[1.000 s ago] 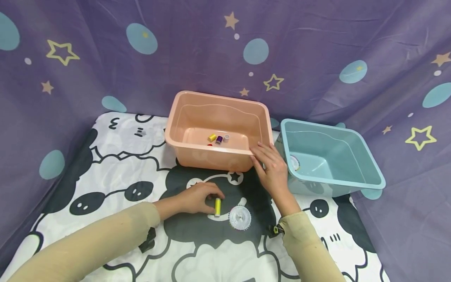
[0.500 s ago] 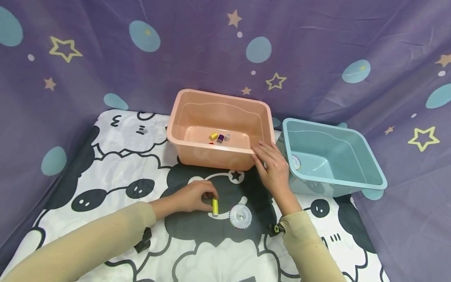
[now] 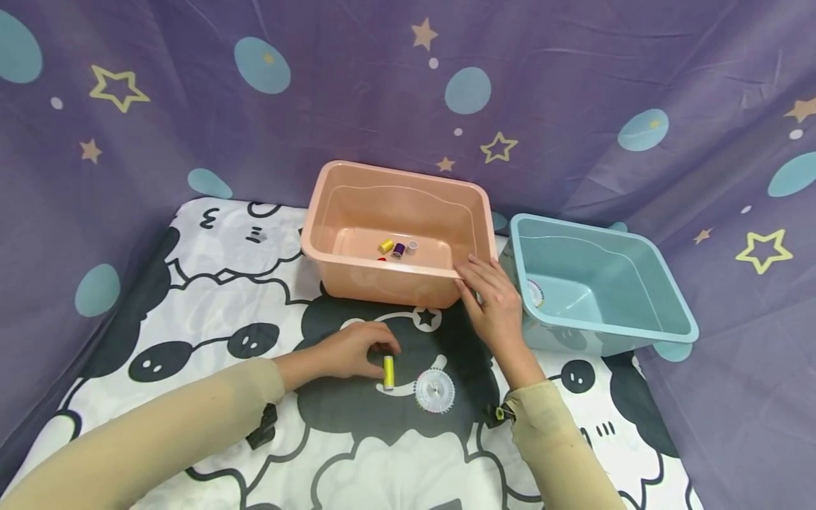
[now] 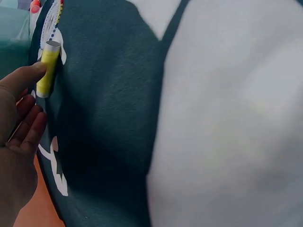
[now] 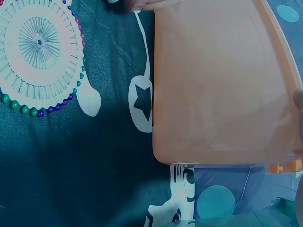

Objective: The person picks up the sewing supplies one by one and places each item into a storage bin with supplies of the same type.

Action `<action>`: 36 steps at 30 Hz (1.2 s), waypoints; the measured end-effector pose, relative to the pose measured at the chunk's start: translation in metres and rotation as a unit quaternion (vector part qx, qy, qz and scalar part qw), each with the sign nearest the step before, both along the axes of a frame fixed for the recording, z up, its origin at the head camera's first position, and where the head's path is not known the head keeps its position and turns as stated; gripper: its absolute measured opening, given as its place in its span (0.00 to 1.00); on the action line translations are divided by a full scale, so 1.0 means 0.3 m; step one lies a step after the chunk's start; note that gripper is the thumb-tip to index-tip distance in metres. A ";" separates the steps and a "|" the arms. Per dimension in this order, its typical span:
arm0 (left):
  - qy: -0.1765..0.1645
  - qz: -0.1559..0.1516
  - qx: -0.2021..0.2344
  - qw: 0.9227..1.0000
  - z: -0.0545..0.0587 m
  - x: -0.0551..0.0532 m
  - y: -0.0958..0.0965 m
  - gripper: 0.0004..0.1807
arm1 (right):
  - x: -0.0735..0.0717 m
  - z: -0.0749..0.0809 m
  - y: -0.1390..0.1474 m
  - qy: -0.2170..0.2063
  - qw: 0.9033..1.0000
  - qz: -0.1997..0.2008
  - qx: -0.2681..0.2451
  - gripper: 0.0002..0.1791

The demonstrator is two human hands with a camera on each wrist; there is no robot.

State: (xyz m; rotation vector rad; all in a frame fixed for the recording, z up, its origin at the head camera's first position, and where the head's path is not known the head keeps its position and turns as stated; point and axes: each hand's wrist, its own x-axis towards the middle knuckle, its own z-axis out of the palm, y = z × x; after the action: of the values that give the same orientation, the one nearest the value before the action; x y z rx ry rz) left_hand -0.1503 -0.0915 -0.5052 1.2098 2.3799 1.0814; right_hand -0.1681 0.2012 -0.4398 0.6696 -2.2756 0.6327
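A yellow thread spool (image 3: 389, 372) is on the dark part of the printed cloth. My left hand (image 3: 353, 352) is beside it, thumb touching its side and the other fingers bent but apart from it. In the left wrist view the thumb overlaps the spool (image 4: 49, 69), with the fingers below its lower end. My right hand (image 3: 496, 308) holds the front right corner of the orange bin (image 3: 382, 285), fingers over the rim and thumb outside. Inside that bin lie a yellow spool (image 3: 385, 246), a purple spool (image 3: 398, 250), a white spool (image 3: 411, 247) and a partly hidden red thing (image 3: 381, 259).
A wheel of pearl-headed pins (image 3: 435, 391) lies to the right of the yellow spool. The blue bin (image 3: 605, 327) stands right of the orange one, with another pin wheel (image 3: 535, 292) inside. Behind both bins hangs a purple curtain (image 3: 357, 92).
The yellow spool shifted slightly left with my left hand in the first half second. Since then its fingers have spread a little away from the spool. My right hand stays on the bin's rim.
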 end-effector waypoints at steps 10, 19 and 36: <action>-0.032 -0.054 -0.030 0.998 -0.001 -0.048 0.030 0.21 | -0.003 0.005 0.000 -0.001 1.000 0.006 -0.005 0.16; -0.052 -0.069 -0.034 0.996 0.003 -0.059 0.020 0.15 | -0.009 -0.002 0.002 0.002 1.000 0.005 -0.005 0.16; -0.009 -0.033 -0.014 0.999 -0.012 -0.005 -0.022 0.11 | -0.012 -0.003 -0.001 0.005 1.000 0.004 -0.005 0.15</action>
State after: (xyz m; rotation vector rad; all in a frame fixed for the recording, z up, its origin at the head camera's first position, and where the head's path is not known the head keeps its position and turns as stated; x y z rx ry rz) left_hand -0.1517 -0.0982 -0.5089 1.2545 2.3169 1.0300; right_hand -0.1716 0.2007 -0.4406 0.6751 -2.2609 0.6433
